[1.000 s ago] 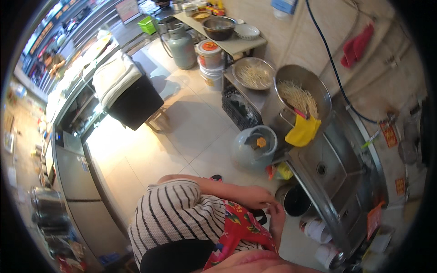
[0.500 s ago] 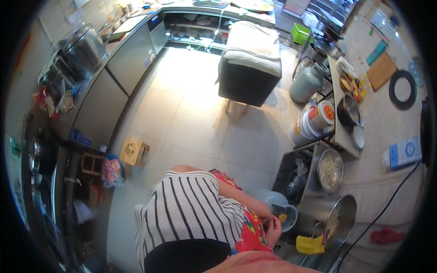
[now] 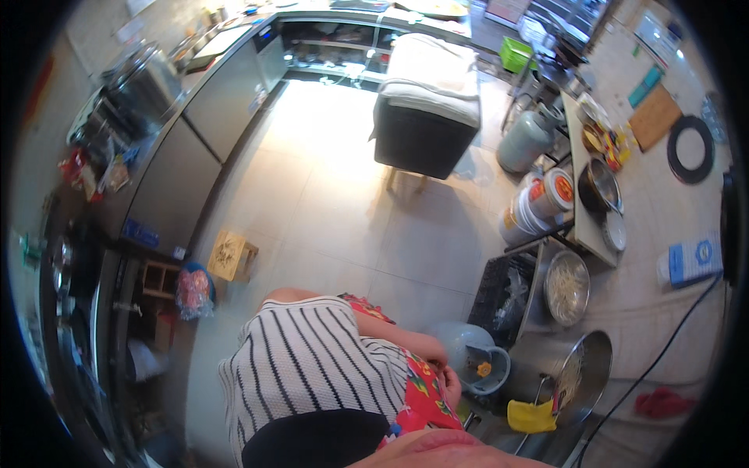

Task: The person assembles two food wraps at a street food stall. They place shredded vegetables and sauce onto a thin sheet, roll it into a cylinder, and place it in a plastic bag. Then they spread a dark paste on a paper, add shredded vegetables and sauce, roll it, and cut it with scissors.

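Both of my hands are close together at the edge of my red floral apron (image 3: 417, 394). My left hand (image 3: 437, 363) bends down from the forearm, and its fingers are mostly hidden. Just below it, my right hand (image 3: 452, 385) has curled fingers; whatever they hold, if anything, is too small to make out. Beside the hands stands a pale, see-through bucket (image 3: 460, 337). A small orange-yellow piece (image 3: 484, 368) shows inside its round rim, apart from my fingers.
To the right are a steel pot (image 3: 597, 359) with pale strips, a yellow cloth (image 3: 532, 416) and a steel bowl (image 3: 568, 288) of similar strips. A black crate (image 3: 499, 292) stands beyond the bucket. A wooden stool (image 3: 232, 255) is on the floor at left, a gas cylinder (image 3: 524, 144) farther off.
My hands have drawn back left and slightly up, away from the bucket's rim toward the apron. My torso has shifted left, and more of the bucket shows.
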Tool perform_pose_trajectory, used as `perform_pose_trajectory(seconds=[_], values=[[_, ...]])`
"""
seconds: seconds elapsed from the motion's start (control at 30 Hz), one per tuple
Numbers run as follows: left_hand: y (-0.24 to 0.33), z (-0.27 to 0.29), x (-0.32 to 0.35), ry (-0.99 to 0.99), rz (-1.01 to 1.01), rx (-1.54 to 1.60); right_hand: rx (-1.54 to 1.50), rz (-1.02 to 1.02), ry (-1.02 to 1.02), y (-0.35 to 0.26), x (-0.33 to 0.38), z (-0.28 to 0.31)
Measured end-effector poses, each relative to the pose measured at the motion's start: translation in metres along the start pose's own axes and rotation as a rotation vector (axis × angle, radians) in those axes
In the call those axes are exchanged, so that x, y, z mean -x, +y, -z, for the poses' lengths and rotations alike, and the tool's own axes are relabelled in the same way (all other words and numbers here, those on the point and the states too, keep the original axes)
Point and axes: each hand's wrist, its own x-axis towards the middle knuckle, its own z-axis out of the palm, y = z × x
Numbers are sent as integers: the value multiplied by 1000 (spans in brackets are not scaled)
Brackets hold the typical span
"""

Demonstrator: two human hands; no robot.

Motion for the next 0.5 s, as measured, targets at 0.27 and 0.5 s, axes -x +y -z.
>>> perform_pose_trajectory(seconds=[0.27, 0.5], values=[[27, 1, 7, -37, 62, -97, -94, -27, -8, 16, 12, -1], [139, 94, 43, 204, -583, 234, 438, 99, -312, 0, -10, 4]])
